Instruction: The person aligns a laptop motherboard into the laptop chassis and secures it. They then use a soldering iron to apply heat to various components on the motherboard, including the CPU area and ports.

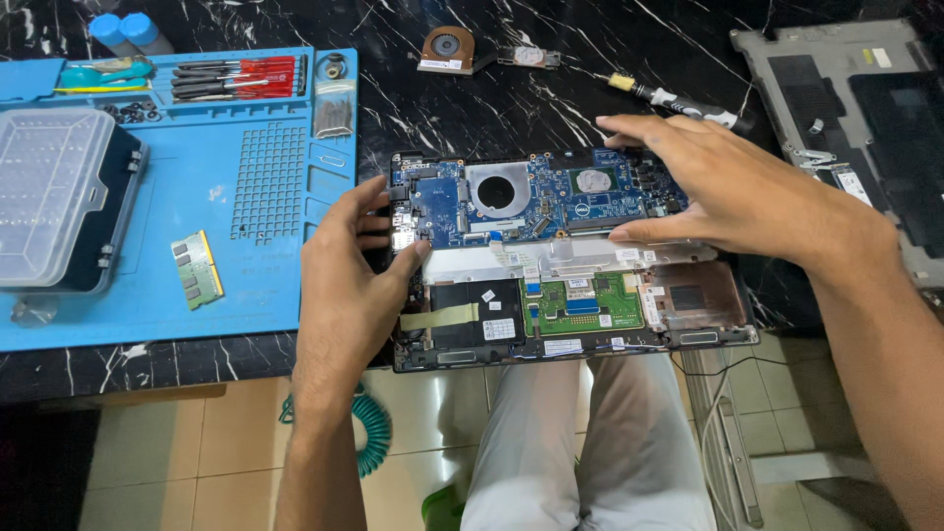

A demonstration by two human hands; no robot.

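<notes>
An opened laptop base (575, 344) lies at the near edge of a black marble table (551, 98). Inside it sits a blue motherboard (536, 202), above a green touchpad board (580, 305). My left hand (349, 270) grips the motherboard's left edge, thumb on top and fingers curled around the side. My right hand (723, 192) lies over the board's right end, fingers spread along its far edge and thumb pressing its near edge.
A blue work mat (265, 265) at the left carries a memory module (197, 268), a clear plastic parts box (49, 197) and red-handled screwdrivers (236, 77). A fan (445, 49), a loose screwdriver (674, 100) and the laptop's bottom cover (865, 128) lie behind.
</notes>
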